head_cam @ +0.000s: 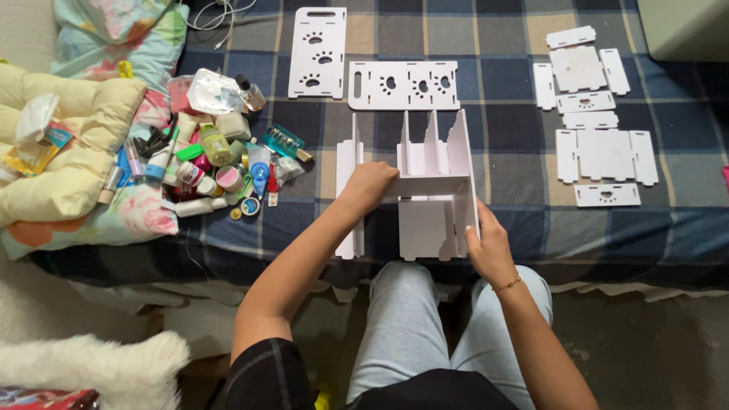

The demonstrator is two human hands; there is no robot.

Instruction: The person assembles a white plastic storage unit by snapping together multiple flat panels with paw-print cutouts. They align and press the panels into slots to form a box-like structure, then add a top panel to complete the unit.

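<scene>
On the plaid blue bedspread (501,205), near its front edge, stands a half-built white slotted-board organizer (437,190). Left hand (368,186) curls its fingers over a cross panel; right hand (490,247) pinches the right wall's near corner — loose white paw-cutout panels (402,85) lie beyond, bare cloth between.

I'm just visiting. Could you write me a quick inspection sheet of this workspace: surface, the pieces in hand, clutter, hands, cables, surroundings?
Surface: checked blue blanket covering a bed.
Job's things: half-built white panel organizer; two paw-cutout panels lie above it; small white pieces are laid out to the right.
Clutter: heap of cosmetics bottles and tubes to the left.
Hands: left hand presses on the organizer's cross panel; right hand grips its near right edge.
Cables: white cable at the top edge.
Surroundings: cream cushion, floral bedding, white fluffy rug.
</scene>
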